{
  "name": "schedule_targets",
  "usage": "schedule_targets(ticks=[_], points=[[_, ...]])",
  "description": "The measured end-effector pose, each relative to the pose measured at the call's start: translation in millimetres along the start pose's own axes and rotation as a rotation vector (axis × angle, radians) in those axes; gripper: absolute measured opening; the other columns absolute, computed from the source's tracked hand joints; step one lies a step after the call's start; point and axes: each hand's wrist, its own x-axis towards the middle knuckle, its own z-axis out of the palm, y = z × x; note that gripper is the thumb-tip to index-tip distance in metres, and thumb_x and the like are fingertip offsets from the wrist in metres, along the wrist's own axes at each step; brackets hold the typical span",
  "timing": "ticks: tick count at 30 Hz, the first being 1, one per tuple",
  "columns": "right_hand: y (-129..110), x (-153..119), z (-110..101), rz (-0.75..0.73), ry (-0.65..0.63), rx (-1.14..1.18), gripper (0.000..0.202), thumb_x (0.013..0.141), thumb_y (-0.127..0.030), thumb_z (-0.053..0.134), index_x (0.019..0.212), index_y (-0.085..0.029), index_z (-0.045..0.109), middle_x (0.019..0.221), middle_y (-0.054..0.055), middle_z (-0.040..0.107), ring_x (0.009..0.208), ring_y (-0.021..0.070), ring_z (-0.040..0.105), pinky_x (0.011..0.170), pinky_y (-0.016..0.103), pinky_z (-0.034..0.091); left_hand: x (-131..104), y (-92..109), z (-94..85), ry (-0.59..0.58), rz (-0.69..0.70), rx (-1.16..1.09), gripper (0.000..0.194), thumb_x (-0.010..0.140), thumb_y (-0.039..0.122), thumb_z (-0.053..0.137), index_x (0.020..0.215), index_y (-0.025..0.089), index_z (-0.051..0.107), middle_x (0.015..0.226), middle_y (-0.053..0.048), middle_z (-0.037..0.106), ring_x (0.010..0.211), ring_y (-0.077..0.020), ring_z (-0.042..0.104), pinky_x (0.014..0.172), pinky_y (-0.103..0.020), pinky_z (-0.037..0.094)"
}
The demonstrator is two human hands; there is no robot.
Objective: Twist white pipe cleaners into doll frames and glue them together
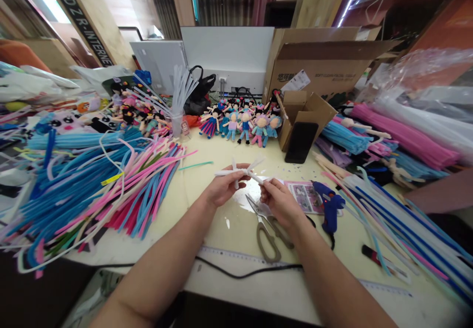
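Note:
Above the middle of the table, my left hand (226,186) grips white pipe cleaners (242,171) joined in a small bundle with several ends sticking out. My right hand (278,199) pinches one white end of the same bundle, its fingers closed around the tip. Just below my hands lie scissors (268,242) with grey-brown handles, their blades slightly apart. A blue hot glue gun (329,207) rests to the right of my right hand, beside a printed picture card (303,196).
Piles of coloured pipe cleaners lie left (96,180) and right (399,224). Several small dolls (244,127) stand at the back, near an open cardboard box (305,104) and a leaning black phone (301,142). A black cable (244,275) and a ruler (236,255) run along the front.

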Motion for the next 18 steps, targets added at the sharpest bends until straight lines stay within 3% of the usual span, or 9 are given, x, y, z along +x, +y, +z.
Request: schedule_targets(ticks=[5, 10, 14, 16, 18], points=[[-4, -2, 0, 0.056, -0.058, 0.09, 0.03, 0.065, -0.039, 0.074, 0.065, -0.02, 0.051, 0.059, -0.005, 0.048, 0.052, 0.0085, 0.04, 0.052, 0.024, 0.034, -1, 1, -0.7, -0.021, 0.003, 0.024, 0.028, 0.066, 0.025, 0.075, 0.093, 0.017, 0.07, 0.085, -0.005, 0.068, 0.078, -0.0131, 0.06, 0.067, -0.024, 0.043], [-3, -2, 1, -0.041, -0.076, 0.085, 0.032, 0.066, -0.038, 0.073, 0.062, -0.021, 0.047, 0.055, -0.006, 0.045, 0.051, 0.0093, 0.038, 0.053, 0.025, 0.032, -4, 2, 2.2, -0.042, -0.01, 0.01, 0.033, 0.066, 0.026, 0.076, 0.097, 0.019, 0.068, 0.088, -0.003, 0.068, 0.079, -0.0127, 0.061, 0.068, -0.024, 0.044], [-3, -2, -2, -0.246, 0.031, -0.138, 0.026, 0.077, -0.038, 0.062, 0.064, -0.022, 0.047, 0.057, -0.004, 0.046, 0.056, 0.0122, 0.042, 0.057, 0.027, 0.033, -1, -1, 3.8, 0.035, -0.041, 0.028, 0.038, 0.064, 0.036, 0.077, 0.096, 0.021, 0.064, 0.089, -0.002, 0.066, 0.08, -0.0138, 0.062, 0.065, -0.024, 0.044], [-8, -4, -5, -0.364, 0.136, -0.301, 0.023, 0.081, -0.036, 0.057, 0.066, -0.023, 0.046, 0.059, -0.004, 0.046, 0.058, 0.0135, 0.042, 0.058, 0.027, 0.033, 1, -3, 3.1, 0.15, -0.09, 0.092, 0.036, 0.063, 0.045, 0.076, 0.08, 0.017, 0.062, 0.075, 0.0, 0.062, 0.068, -0.0117, 0.059, 0.056, -0.022, 0.041], [-15, -6, -9, -0.488, 0.25, -0.473, 0.02, 0.084, -0.033, 0.054, 0.068, -0.023, 0.046, 0.061, -0.004, 0.043, 0.059, 0.0145, 0.041, 0.058, 0.028, 0.032, 3, -4, 2.2, 0.193, -0.166, 0.163, 0.043, 0.065, 0.055, 0.071, 0.062, 0.016, 0.054, 0.057, 0.002, 0.053, 0.052, -0.0089, 0.051, 0.046, -0.021, 0.034]])
